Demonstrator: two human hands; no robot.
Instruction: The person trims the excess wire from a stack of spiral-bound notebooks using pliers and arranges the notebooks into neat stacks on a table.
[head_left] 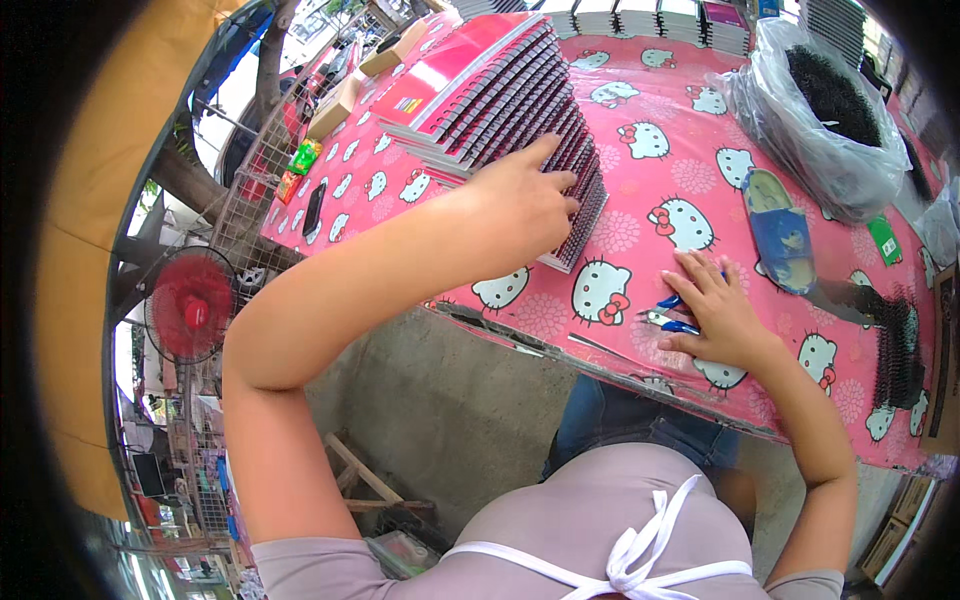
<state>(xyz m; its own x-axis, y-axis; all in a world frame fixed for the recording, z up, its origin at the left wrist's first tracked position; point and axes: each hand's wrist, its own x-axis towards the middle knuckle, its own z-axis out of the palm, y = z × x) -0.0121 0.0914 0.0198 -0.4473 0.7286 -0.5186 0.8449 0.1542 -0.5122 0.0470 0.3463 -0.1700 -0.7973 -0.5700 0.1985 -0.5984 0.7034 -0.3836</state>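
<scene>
A tall, leaning stack of spiral-bound notebooks (455, 85) with red covers stands on the pink table, its coil edges facing right. My left hand (525, 205) rests against the coils near the front of the stack, fingers apart. On the tabletop to the right lies a small pair of blue-handled pliers (681, 327) with metal jaws. Over it my right hand (718, 312) is laid with fingers spread, hiding part of the handles. The fingers do not wrap round the tool.
A clear plastic bag (745, 95) of black coils stands at the back right. Nearer are a blue oblong tray (782, 240), a green packet (884, 240) and loose black coils (897, 345). A phone (315, 208) lies at the left edge; a red fan (192, 305) stands beyond.
</scene>
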